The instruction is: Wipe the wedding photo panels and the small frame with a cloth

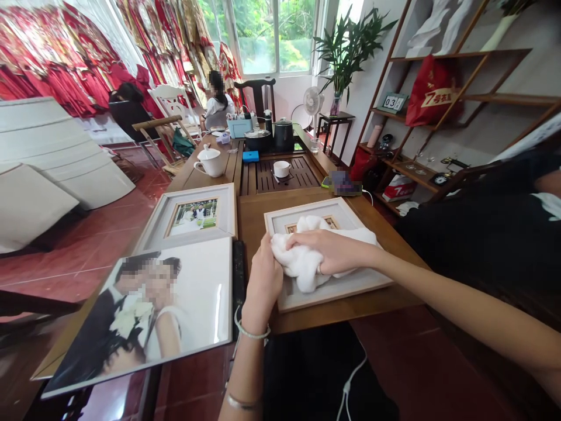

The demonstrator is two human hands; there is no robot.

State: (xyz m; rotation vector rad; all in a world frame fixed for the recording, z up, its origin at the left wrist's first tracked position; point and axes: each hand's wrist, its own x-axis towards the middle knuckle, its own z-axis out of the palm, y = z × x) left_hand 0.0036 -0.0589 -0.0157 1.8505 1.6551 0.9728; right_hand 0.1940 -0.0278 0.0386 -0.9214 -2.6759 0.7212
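Note:
A white-framed picture (346,287) lies flat on the wooden table (252,219) in front of me. My right hand (331,250) presses a white cloth (302,266) onto its glass, fingers curled over the cloth. My left hand (263,279) grips the frame's left edge, fingers wrapped round it, a bracelet on the wrist. To the left lie a second framed photo (189,217) and a large unframed wedding print (144,313) that overhangs the table's near edge.
A tea tray (302,175) with a small cup (281,168), a lidded white cup (210,161) and kettles (284,134) stands farther along the table. A person sits at the far end. Shelves stand on the right, red garments hang at the left.

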